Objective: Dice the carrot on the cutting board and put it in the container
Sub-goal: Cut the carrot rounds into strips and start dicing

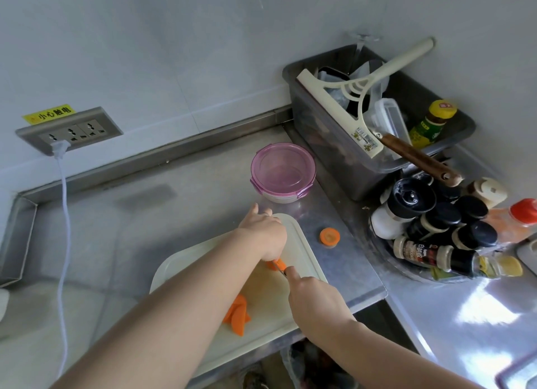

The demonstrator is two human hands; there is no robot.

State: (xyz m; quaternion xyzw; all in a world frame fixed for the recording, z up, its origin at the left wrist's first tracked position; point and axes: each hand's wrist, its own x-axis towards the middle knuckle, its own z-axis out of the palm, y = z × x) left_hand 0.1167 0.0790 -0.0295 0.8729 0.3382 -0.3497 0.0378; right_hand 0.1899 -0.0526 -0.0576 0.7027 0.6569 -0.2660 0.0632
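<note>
Orange carrot piece (278,264) lay on the white cutting board (303,243), far of centre, pinned under the curled fingers of the left hand (266,234). The right hand (316,298) was closed round the knife (282,273), its handle hidden in the fist and the blade just beside those fingertips. A slip on so small a piece would likely nick them. The container (283,170) stood beyond the board, lid on. A carrot end (329,236) sat off the board on the counter (343,275). Cut strips (236,313) pointed roughly near to far; the held piece's axis could not be judged.
</note>
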